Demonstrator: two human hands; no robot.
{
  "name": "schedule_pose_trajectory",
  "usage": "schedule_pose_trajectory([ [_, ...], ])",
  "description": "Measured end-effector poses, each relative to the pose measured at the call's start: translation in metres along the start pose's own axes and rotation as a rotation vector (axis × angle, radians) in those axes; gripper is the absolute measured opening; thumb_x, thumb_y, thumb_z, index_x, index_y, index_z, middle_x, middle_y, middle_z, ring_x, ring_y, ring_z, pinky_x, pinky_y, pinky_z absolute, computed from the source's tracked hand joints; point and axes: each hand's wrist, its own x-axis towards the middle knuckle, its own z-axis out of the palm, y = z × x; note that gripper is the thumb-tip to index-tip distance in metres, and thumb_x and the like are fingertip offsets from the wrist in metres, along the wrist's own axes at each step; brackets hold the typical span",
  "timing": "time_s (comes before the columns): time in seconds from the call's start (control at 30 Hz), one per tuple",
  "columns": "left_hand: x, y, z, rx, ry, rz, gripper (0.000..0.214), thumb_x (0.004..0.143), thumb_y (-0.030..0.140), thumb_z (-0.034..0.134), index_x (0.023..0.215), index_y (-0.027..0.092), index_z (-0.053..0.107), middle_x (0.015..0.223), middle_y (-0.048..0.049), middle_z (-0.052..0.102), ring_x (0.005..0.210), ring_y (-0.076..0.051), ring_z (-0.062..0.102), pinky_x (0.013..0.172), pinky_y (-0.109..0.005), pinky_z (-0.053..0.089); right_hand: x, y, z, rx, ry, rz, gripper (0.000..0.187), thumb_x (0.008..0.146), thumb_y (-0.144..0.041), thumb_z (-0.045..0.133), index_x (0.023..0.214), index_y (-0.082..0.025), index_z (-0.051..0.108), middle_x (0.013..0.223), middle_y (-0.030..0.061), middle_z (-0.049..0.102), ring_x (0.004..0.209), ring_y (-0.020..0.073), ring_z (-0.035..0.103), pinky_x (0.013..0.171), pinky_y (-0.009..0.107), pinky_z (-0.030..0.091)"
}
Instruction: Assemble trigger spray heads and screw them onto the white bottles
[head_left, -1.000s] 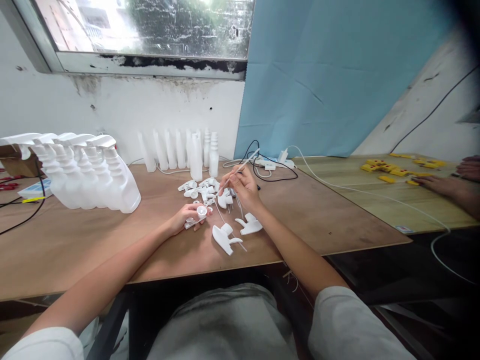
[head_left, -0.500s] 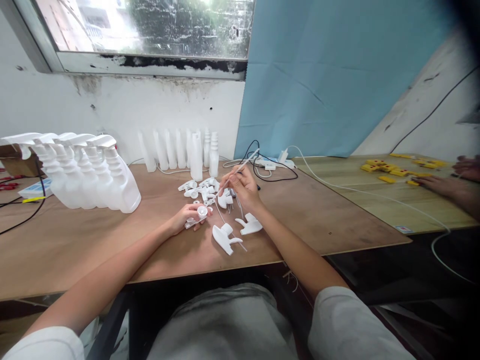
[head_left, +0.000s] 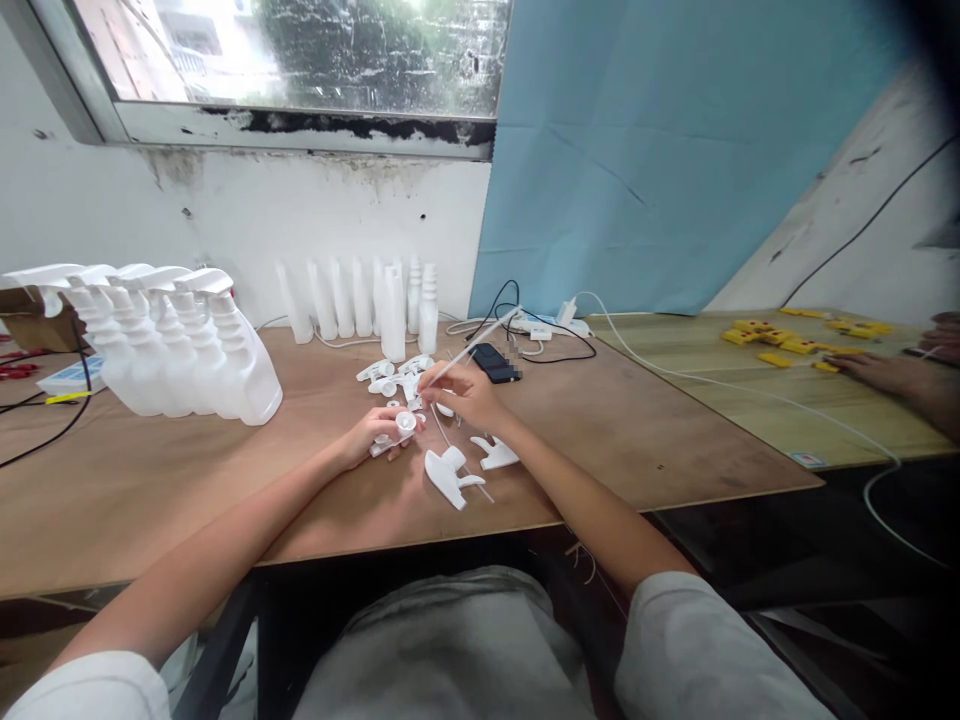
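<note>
Being held over the desk (head_left: 637, 430) — spray head (head_left: 405, 425) and tube (head_left: 480, 341)
The head is clasped in the left hand (head_left: 369, 436) — the tube pinched by the right hand (head_left: 471, 396).

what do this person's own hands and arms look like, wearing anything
The left hand and right hand are ungloved, and no watch or bracelet shows. The forearms are bare below short, loose, pale sleeves of a light grey shirt.

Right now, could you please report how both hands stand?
Left hand: holding white trigger sprayer head. Right hand: pinching thin white tube. Loose sprayer heads lying close by.
</note>
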Motion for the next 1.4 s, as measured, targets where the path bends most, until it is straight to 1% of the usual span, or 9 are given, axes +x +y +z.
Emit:
schedule_pose_trajectory([
  [0.17,0.002,-0.002,-0.001,0.006,0.024,-0.025,0.037,0.056,0.012,0.051,0.089,0.007,0.067,0.063,-0.0038,0.058,0.044,-0.011,0.051,0.042,-0.022,0.039,0.000,0.007,0.007,-0.269,-0.120,-0.076,0.011,0.085,-0.029,0.063,0.084,-0.019,0.068,0.090,0.0048,0.067,0.085,0.0175,0.063,0.078,0.033,0.052],
  [0.27,0.003,-0.004,-0.003,0.016,0.047,-0.030,0.031,0.055,0.012,0.051,0.082,0.008,0.067,0.059,-0.0032,0.058,0.043,-0.012,0.052,0.041,-0.022,0.038,-0.001,0.010,0.010,-0.373,-0.179,-0.098,0.010,0.085,-0.024,0.062,0.081,-0.018,0.069,0.089,0.0051,0.069,0.086,0.0180,0.063,0.083,0.035,0.051],
  [0.37,0.004,-0.005,-0.003,0.008,0.059,-0.029,0.030,0.054,0.012,0.051,0.080,0.008,0.066,0.058,-0.0034,0.058,0.044,-0.013,0.052,0.040,-0.022,0.038,-0.002,0.015,0.012,-0.369,-0.172,-0.072,0.009,0.084,-0.020,0.061,0.079,-0.017,0.068,0.087,0.0053,0.068,0.083,0.0172,0.063,0.080,0.033,0.050],
  [0.57,0.004,-0.004,0.004,-0.041,0.104,-0.018,0.024,0.051,0.013,0.050,0.071,0.010,0.062,0.057,-0.0024,0.056,0.041,-0.010,0.047,0.036,-0.020,0.035,-0.008,0.023,0.016,-0.288,-0.135,0.087,0.007,0.084,-0.018,0.057,0.081,-0.015,0.063,0.072,0.0011,0.062,0.064,0.0132,0.059,0.062,0.026,0.047],
  [0.9,0.006,-0.009,0.003,-0.056,0.138,-0.002,0.022,0.050,0.014,0.049,0.068,0.010,0.061,0.052,-0.0024,0.056,0.035,-0.010,0.045,0.032,-0.020,0.031,-0.003,0.022,0.025,-0.410,-0.121,0.069,0.011,0.082,-0.018,0.058,0.071,-0.015,0.059,0.067,0.0004,0.060,0.064,0.0133,0.054,0.062,0.026,0.042],
  [1.1,0.007,-0.009,0.000,-0.069,0.117,-0.012,0.023,0.050,0.014,0.049,0.069,0.009,0.060,0.053,-0.0041,0.059,0.033,-0.011,0.047,0.032,-0.021,0.032,-0.004,0.024,0.025,-0.397,-0.130,0.056,0.014,0.087,-0.023,0.056,0.076,-0.015,0.059,0.068,0.0000,0.057,0.064,0.0130,0.052,0.063,0.026,0.041],
  [1.2,0.002,-0.002,-0.001,-0.071,0.069,-0.035,0.031,0.050,0.013,0.049,0.078,0.008,0.061,0.057,-0.0073,0.064,0.038,-0.015,0.054,0.037,-0.024,0.040,-0.003,0.028,0.026,-0.390,-0.158,-0.057,0.016,0.090,-0.030,0.054,0.084,-0.016,0.060,0.080,0.0029,0.058,0.074,0.0150,0.053,0.069,0.028,0.043],
  [1.33,-0.007,0.009,-0.002,-0.141,-0.031,-0.058,0.062,0.052,0.010,0.050,0.114,0.011,0.055,0.071,-0.0093,0.070,0.059,-0.023,0.066,0.045,-0.027,0.049,-0.001,0.025,0.024,-0.421,-0.234,-0.162,0.020,0.089,-0.038,0.057,0.095,-0.019,0.064,0.094,0.0058,0.061,0.087,0.0186,0.054,0.081,0.034,0.044],
  [1.4,-0.010,0.013,-0.001,-0.194,-0.033,-0.049,0.069,0.053,0.008,0.051,0.122,0.015,0.050,0.079,-0.0085,0.071,0.068,-0.025,0.068,0.052,-0.029,0.053,-0.001,0.020,0.022,-0.403,-0.263,-0.176,0.022,0.084,-0.039,0.065,0.096,-0.021,0.065,0.097,0.0057,0.063,0.095,0.0210,0.054,0.088,0.037,0.043],
])
